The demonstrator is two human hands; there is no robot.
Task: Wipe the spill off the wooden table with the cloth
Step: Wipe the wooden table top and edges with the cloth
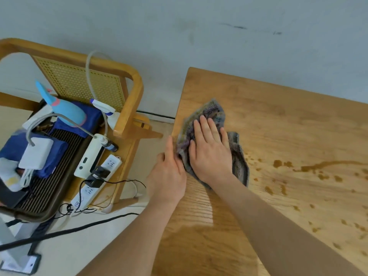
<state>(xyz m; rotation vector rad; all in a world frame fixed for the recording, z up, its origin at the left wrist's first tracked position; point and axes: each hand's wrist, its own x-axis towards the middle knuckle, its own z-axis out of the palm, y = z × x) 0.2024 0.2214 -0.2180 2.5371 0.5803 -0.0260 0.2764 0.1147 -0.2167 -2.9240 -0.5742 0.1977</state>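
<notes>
A grey-purple cloth [211,112] lies crumpled on the wooden table [278,120] near its left edge. My right hand [209,148] presses flat on the cloth with straight fingers. My left hand [169,168] rests at the table's left edge, its fingertips touching the cloth's left side. A brown spill [318,166] of streaks and drops spreads over the table to the right of the cloth.
Left of the table stands a wooden rattan-backed chair [127,92] loaded with a tray, blue fabric, a spray bottle [107,112], a blue toy [63,110] and a power strip [99,176]. Black cables [65,232] run over the floor below. A grey wall lies behind.
</notes>
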